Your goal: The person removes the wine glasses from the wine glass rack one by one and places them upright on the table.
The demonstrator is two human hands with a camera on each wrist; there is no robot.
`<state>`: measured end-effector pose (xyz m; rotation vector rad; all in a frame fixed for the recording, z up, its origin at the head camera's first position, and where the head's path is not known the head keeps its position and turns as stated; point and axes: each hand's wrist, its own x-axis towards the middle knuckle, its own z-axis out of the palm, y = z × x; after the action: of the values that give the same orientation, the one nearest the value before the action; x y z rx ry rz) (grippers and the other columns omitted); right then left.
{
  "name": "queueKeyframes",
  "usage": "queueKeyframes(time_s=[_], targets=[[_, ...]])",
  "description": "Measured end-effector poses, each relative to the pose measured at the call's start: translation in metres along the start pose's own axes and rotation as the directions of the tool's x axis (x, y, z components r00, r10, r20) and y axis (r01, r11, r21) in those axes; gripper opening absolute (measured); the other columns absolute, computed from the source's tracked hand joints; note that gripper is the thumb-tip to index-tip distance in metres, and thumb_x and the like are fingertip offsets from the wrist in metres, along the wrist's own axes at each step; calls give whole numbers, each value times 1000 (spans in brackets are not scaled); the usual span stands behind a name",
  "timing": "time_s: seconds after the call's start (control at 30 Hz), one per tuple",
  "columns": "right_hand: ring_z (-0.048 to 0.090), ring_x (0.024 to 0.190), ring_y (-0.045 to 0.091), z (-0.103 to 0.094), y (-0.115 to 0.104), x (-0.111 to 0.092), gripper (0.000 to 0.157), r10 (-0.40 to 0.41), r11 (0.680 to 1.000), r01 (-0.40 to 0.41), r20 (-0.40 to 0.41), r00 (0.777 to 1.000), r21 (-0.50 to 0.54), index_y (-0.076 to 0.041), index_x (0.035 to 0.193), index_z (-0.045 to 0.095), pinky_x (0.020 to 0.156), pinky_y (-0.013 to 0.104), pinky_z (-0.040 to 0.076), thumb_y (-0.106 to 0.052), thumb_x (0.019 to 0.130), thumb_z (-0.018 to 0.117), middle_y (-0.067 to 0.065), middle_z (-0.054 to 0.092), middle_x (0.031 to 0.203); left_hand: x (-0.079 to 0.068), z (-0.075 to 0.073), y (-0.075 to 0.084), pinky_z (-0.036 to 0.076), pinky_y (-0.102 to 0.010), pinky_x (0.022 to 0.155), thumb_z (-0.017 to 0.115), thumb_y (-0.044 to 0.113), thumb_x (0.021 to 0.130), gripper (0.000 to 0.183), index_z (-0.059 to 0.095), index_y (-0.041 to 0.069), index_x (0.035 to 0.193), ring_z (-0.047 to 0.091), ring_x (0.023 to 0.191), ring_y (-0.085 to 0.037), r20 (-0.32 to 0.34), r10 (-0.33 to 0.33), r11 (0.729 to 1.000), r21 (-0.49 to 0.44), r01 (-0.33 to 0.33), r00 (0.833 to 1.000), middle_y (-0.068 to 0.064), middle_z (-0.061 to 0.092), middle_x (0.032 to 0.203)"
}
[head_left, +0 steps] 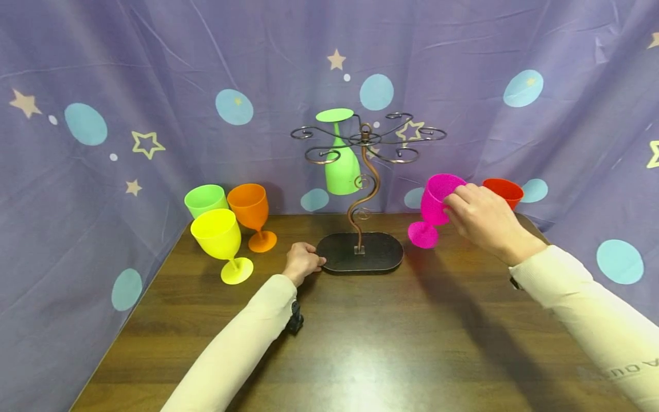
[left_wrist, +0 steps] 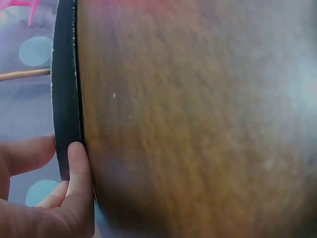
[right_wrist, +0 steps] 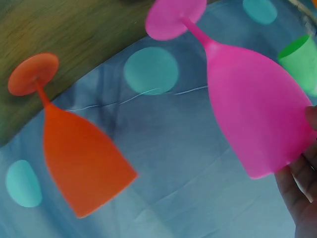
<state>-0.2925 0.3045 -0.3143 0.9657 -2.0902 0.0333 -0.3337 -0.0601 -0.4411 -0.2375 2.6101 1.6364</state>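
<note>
My left hand (head_left: 302, 262) pinches the near left end of the black oval base (left_wrist: 67, 89) of a metal wine glass rack (head_left: 374, 183). In the left wrist view, thumb and fingers lie on either side of that base. My right hand (head_left: 484, 220) grips a pink goblet (head_left: 432, 203) near its rim, to the right of the rack. The goblet is upright, slightly tilted; whether its foot touches the table I cannot tell. A light green goblet (head_left: 342, 169) hangs upside down from a left arm of the rack, its foot on top.
At the left of the wooden table (head_left: 360, 343) stand a yellow goblet (head_left: 218, 234), an orange goblet (head_left: 250, 206) and a green goblet (head_left: 206, 198). A red goblet (head_left: 504, 189) stands at the back right, partly behind my right hand. A patterned curtain (head_left: 288, 51) hangs behind the table.
</note>
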Motion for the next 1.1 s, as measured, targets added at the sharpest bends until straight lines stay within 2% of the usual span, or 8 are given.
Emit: queueKeyframes(time_s=[0.13, 0.27, 0.4, 0.73, 0.93, 1.1], targets=[[47, 65, 31, 6, 17, -3, 11, 105, 994, -103, 79, 991, -18, -3, 78, 56, 57, 41, 40, -3, 78, 66, 7, 48, 71, 0, 1, -1, 57, -32, 65, 76, 0, 75, 40, 59, -8, 110, 70, 68, -25, -7, 8, 999, 31, -8, 1000, -24, 65, 99], [48, 66, 30, 12, 31, -5, 13, 189, 982, -183, 172, 967, -54, -6, 76, 54, 57, 42, 41, -3, 77, 66, 6, 48, 71, -1, 1, -1, 57, -31, 65, 76, -1, 75, 41, 58, -9, 110, 71, 71, -27, 3, 2, 1000, 19, -2, 1000, -25, 63, 101], [49, 66, 30, 18, 40, -6, 13, 243, 970, -232, 222, 944, -75, -6, 74, 53, 56, 44, 42, -4, 78, 65, 6, 48, 70, -1, 1, -1, 57, -31, 65, 76, -2, 75, 39, 57, -9, 109, 70, 73, -28, -2, -7, 1000, 8, 7, 1000, -26, 61, 104], [52, 65, 35, 36, 51, -14, 14, 322, 947, -311, 269, 907, -86, -6, 72, 53, 54, 47, 42, -4, 79, 65, 9, 49, 70, 0, -1, -2, 57, -35, 68, 75, -3, 75, 39, 55, -9, 109, 70, 74, -29, 16, -5, 1000, -15, 5, 1000, -26, 62, 101], [50, 64, 35, 42, 53, -18, 14, 329, 944, -319, 259, 908, -83, -6, 72, 53, 53, 47, 41, -3, 79, 64, 9, 47, 69, 1, -2, 0, 57, -36, 69, 74, -3, 75, 41, 55, -9, 111, 70, 74, -30, 14, -11, 1000, -17, 11, 1000, -28, 60, 106], [50, 64, 36, 42, 53, -20, 14, 343, 939, -331, 269, 900, -92, -5, 73, 52, 53, 47, 41, -3, 80, 64, 10, 47, 70, 0, -1, 1, 57, -34, 68, 75, -3, 75, 41, 56, -9, 111, 70, 72, -28, 12, -22, 1000, -4, 22, 1000, -27, 60, 105]])
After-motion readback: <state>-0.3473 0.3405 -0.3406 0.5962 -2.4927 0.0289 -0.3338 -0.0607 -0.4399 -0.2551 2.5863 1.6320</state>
